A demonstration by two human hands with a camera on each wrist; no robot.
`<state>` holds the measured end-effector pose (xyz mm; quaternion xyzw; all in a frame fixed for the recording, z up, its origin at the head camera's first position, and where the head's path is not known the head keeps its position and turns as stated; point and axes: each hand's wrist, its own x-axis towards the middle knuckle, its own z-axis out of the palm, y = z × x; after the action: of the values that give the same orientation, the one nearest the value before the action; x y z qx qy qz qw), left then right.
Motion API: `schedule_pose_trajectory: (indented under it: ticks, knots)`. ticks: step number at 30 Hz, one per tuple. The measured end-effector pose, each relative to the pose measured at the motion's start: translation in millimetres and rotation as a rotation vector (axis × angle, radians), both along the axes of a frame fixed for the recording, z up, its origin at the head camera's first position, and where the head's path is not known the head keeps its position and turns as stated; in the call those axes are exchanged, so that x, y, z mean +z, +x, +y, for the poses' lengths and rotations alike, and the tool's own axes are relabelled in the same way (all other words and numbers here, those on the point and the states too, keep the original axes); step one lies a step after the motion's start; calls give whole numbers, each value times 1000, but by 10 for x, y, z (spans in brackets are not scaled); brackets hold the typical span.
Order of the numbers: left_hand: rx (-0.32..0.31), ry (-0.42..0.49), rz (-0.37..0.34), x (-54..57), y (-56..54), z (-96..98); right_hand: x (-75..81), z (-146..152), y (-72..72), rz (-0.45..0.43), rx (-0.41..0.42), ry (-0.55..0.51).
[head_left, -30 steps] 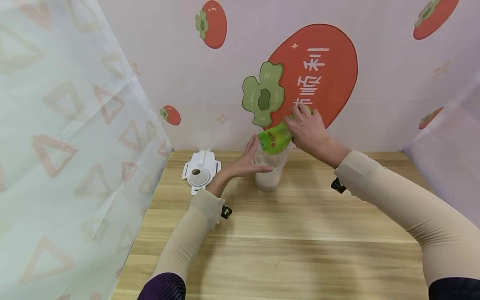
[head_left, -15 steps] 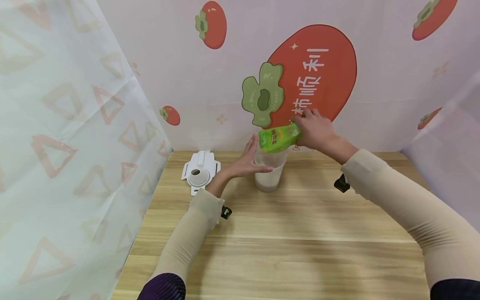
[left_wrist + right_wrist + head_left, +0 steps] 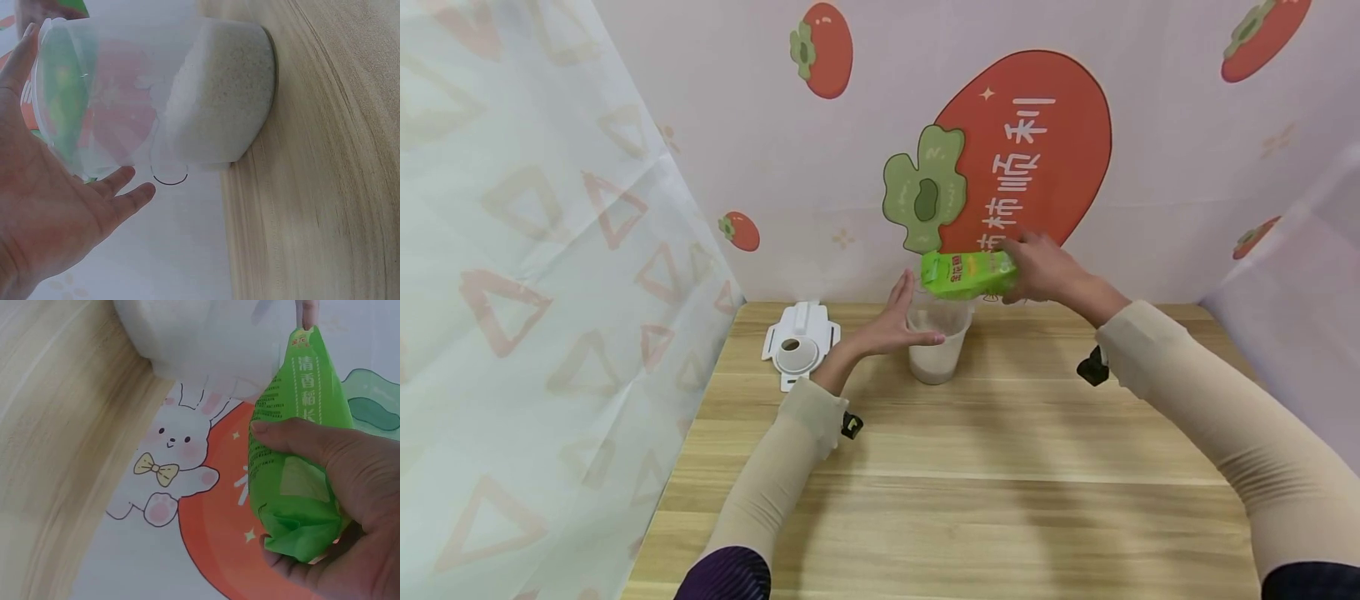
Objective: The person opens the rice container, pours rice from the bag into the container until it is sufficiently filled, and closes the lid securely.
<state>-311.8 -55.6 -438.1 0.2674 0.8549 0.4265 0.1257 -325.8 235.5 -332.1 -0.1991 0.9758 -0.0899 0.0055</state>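
Note:
A green rice bag (image 3: 970, 275) lies almost level over the mouth of a translucent plastic container (image 3: 938, 333), its left end above the opening. My right hand (image 3: 1037, 268) grips the bag's right end; the right wrist view shows thumb and fingers around the crumpled green bag (image 3: 300, 450). White rice (image 3: 219, 94) fills the lower part of the container, its surface sloping in the left wrist view. My left hand (image 3: 891, 325) is at the container's left side near the rim, fingers extended and spread, thumb across the front. The left wrist view shows the palm (image 3: 50, 212) beside the rim.
A white plastic lid (image 3: 802, 342) with a round spout-like part lies on the wooden table (image 3: 940, 500) left of the container, beside my left wrist. A printed backdrop (image 3: 842, 183) rises close behind the container, and another sheet (image 3: 550, 333) stands on the left.
My right hand has moved right and down with the rice bag, which has turned from a steep tilt to nearly level. The left hand and container have stayed in place.

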Motion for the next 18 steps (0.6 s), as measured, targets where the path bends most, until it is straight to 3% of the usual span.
schedule_pose_trajectory:
  ticks: [9, 18]
  knots:
    - [-3, 4, -17, -2, 2, -2, -106, 105, -52, -28, 64, -87]
    - [0, -6, 6, -21, -23, 6, -227, 179, -91, -58, 76, -156]
